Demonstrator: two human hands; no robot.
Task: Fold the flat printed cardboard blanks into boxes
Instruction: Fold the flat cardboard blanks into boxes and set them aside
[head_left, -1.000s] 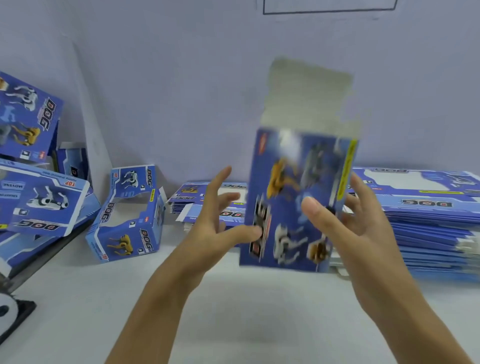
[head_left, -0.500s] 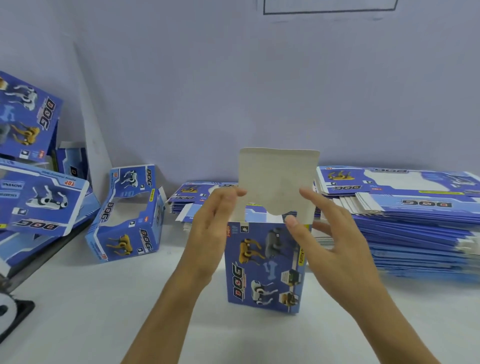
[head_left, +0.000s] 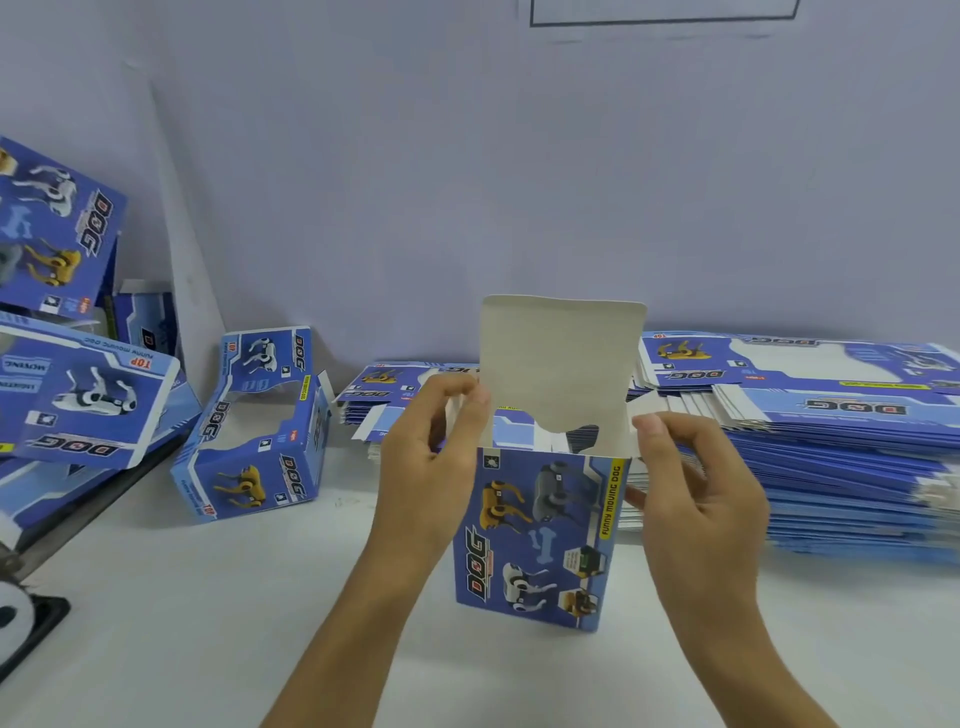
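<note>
Head view, upright box (head_left: 540, 540), left hand (head_left: 431, 457) and right hand (head_left: 691, 488) – each grip pinching a side flap, flaps mostly hidden

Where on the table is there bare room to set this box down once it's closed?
Bare table lies in front of the windowed box on the left. A second patch lies right of the upright box, in front of the tall stack of blanks. It is crowded along the wall, with the low stack, and at far left, with piled boxes.
</note>
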